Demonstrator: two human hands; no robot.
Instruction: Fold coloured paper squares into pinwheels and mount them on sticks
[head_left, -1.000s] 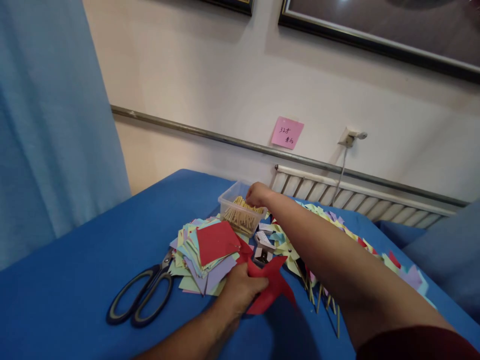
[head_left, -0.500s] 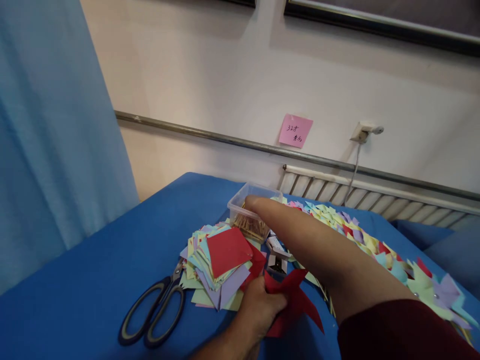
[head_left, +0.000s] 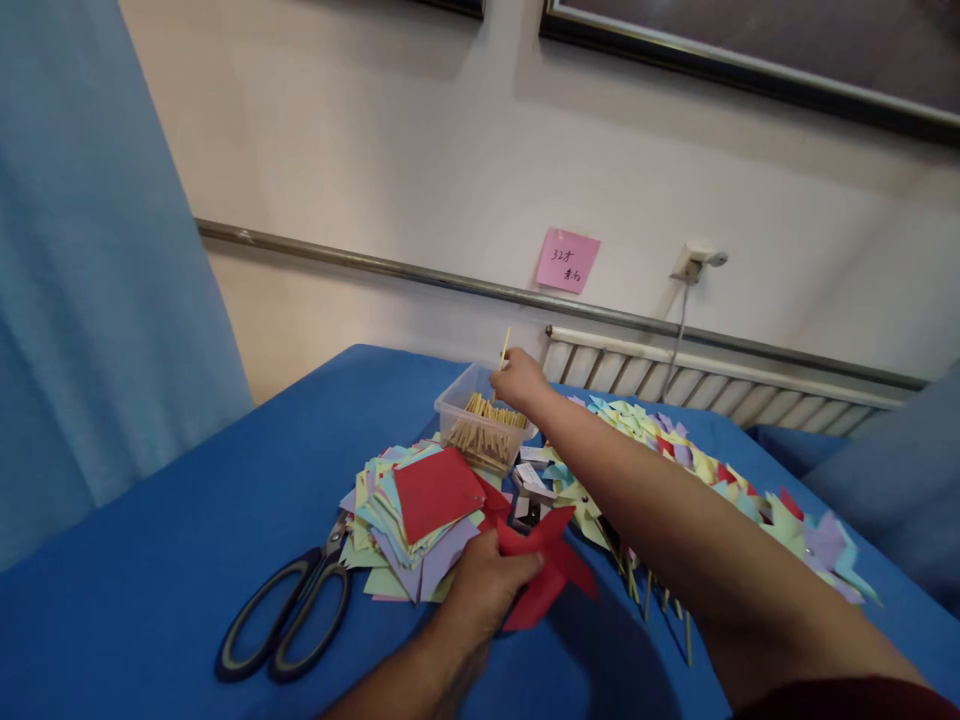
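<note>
My left hand pinches a red paper pinwheel between thumb and fingers, just above the blue cloth. Farther off, my right hand is closed on a thin wooden stick, which points upward over the clear plastic box. Many more sticks lie in that box. Beside my left hand is a stack of coloured paper squares, a red one on top. Small opened cardboard boxes stand between the stick box and the pinwheel; one holds small dark pieces.
Scissors lie left of the paper stack. Finished pinwheels on sticks spread along the right of the blue-covered table. Behind are a wall rail, a radiator and a pink note. A blue curtain hangs at left.
My right hand has risen from inside the box and now shows a stick in its fingers. My left hand still holds the red pinwheel. The view has shifted slightly to the right.
</note>
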